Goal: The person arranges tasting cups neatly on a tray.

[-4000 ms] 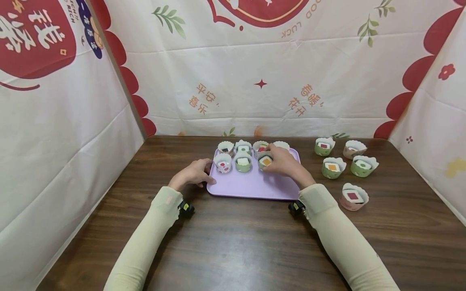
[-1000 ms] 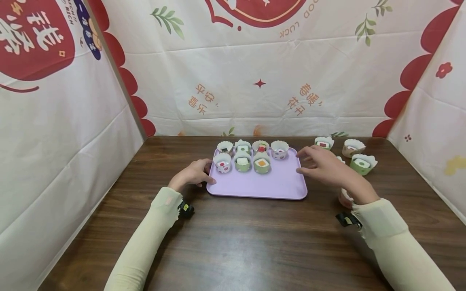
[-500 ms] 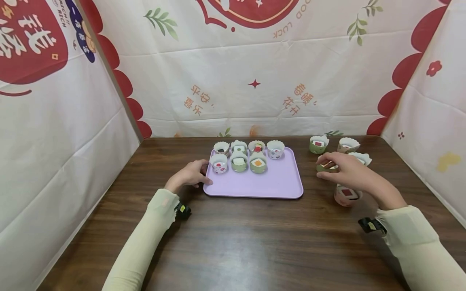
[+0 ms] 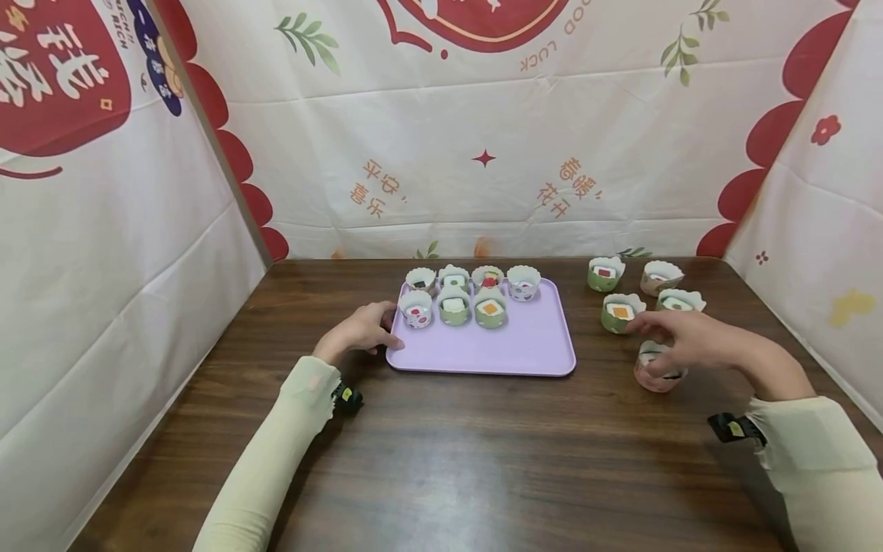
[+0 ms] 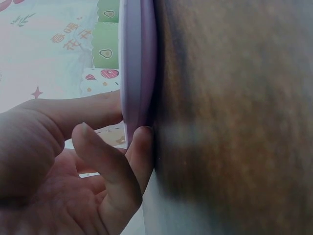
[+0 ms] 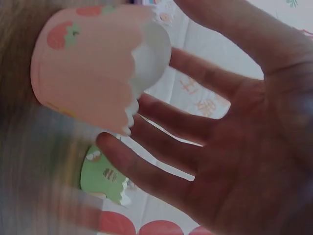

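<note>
My left hand (image 4: pixel 359 332) is at the left edge of a lilac tray (image 4: pixel 483 356). In the left wrist view its thumb lies over the rim and fingers (image 5: pixel 142 142) meet the outer edge, pinching it. My right hand (image 4: pixel 697 343), fingers spread and bent a little, is over a pink paper cake cup (image 4: pixel 651 379) printed with strawberries. The right wrist view shows that pink cup between thumb and fingertips, none of them closed round it; the hand partly hides its inside in the head view. Beside the fingertips stands a green cup (image 4: pixel 614 320) with an orange-topped white square piece.
Two rows of filled paper cups stand on the tray, among them a polka-dot cup (image 4: pixel 416 314) and a scalloped white cup (image 4: pixel 523 285). Right of the tray are a green cup (image 4: pixel 604 277), a brownish cup (image 4: pixel 660 280) and another green cup (image 4: pixel 679 301). A printed cloth (image 4: pixel 414 115) hangs behind.
My right hand has left the cup with the orange-topped piece on the tray, moved right past the green cup, and come over the pink cup. The left hand has stayed at the tray.
</note>
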Available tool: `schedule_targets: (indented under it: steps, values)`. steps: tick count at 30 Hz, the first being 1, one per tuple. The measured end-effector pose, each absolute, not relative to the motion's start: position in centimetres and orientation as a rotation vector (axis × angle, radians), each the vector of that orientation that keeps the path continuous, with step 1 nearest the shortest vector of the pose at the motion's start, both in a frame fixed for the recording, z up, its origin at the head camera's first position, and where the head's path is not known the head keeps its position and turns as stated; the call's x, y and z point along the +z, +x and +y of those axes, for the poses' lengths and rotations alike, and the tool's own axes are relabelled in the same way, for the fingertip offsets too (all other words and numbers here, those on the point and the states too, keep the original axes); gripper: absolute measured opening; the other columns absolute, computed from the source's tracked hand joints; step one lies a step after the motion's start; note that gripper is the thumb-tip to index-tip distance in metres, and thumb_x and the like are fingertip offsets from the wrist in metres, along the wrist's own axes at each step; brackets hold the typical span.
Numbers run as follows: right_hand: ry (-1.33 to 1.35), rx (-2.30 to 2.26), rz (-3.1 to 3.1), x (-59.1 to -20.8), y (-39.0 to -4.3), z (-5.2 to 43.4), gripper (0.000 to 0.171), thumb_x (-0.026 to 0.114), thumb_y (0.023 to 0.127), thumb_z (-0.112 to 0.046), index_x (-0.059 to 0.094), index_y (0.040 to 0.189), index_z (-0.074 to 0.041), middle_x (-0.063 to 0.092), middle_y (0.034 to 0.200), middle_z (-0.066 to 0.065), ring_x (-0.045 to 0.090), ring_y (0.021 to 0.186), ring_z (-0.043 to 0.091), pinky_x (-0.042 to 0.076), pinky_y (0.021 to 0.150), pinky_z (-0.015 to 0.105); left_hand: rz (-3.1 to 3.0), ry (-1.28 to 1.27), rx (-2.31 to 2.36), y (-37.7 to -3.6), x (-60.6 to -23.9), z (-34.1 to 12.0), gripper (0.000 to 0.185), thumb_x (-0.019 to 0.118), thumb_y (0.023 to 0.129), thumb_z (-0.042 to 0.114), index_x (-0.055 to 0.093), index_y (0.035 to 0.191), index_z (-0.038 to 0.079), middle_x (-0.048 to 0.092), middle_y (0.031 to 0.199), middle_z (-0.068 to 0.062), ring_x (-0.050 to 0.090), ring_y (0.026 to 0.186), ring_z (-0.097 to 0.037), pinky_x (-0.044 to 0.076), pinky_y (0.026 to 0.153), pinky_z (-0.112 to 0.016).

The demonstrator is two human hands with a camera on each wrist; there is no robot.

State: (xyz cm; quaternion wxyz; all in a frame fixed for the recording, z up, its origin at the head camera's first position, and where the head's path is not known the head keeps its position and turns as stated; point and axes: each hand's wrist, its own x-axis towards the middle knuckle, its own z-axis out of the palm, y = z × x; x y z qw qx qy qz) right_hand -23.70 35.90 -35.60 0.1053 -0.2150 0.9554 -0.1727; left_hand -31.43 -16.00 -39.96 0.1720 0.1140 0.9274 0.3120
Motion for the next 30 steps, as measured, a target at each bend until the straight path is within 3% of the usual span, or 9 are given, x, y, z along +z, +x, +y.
schedule_targets:
  steps: [3,6,9,15,30]
  values:
    - [-0.579,-0.611,2.696,-35.3,-23.7,36.4,0.073,0.090,0.075,-0.019,0.057,0.139,-0.004,0.064,0.129,0.024,0.063,0.118,0.038,0.058,0.091,0.042,2.634,0.322,0.895,-31.5,-40.0,-16.0,0.082,0.083,0.087,0.013,0.039,0.155,0.000,0.065,0.122,-0.020,0.065,0.084,-0.023,0.062,0.061,-0.030]
    - [-0.568,-0.656,2.637,-35.2,-23.7,36.9,0.080,0.092,0.072,-0.016,0.054,0.142,-0.006,0.061,0.132,0.023,0.061,0.119,0.035,0.055,0.088,0.032,2.640,0.329,0.891,-31.5,-39.9,-16.1,0.082,0.083,0.087,0.013,0.039,0.155,0.000,0.065,0.121,-0.020,0.065,0.084,-0.023,0.062,0.060,-0.030]
    - [-0.543,-0.687,2.565,-35.2,-23.7,37.6,0.083,0.092,0.073,-0.015,0.051,0.144,-0.005,0.056,0.135,0.024,0.058,0.119,0.033,0.053,0.088,0.030,2.641,0.333,0.889,-31.5,-39.9,-16.1,0.082,0.083,0.087,0.013,0.039,0.155,-0.001,0.066,0.122,-0.021,0.065,0.083,-0.023,0.062,0.060,-0.030]
    - [-0.516,-0.750,2.471,-35.6,-23.7,38.6,0.085,0.091,0.073,-0.010,0.047,0.145,-0.001,0.056,0.130,0.019,0.053,0.113,0.026,0.051,0.082,0.024,2.635,0.326,0.888,-31.5,-40.0,-16.0,0.083,0.083,0.087,0.014,0.038,0.155,0.000,0.065,0.124,-0.021,0.065,0.086,-0.023,0.062,0.062,-0.029]
    - [-0.475,-0.786,2.395,-36.3,-24.2,39.4,0.065,0.087,0.076,-0.007,0.054,0.132,-0.004,0.057,0.116,0.011,0.049,0.102,0.022,0.047,0.079,0.022,2.640,0.325,0.891,-31.5,-40.0,-16.0,0.083,0.083,0.087,0.013,0.038,0.155,0.000,0.065,0.123,-0.021,0.064,0.084,-0.023,0.061,0.060,-0.029]
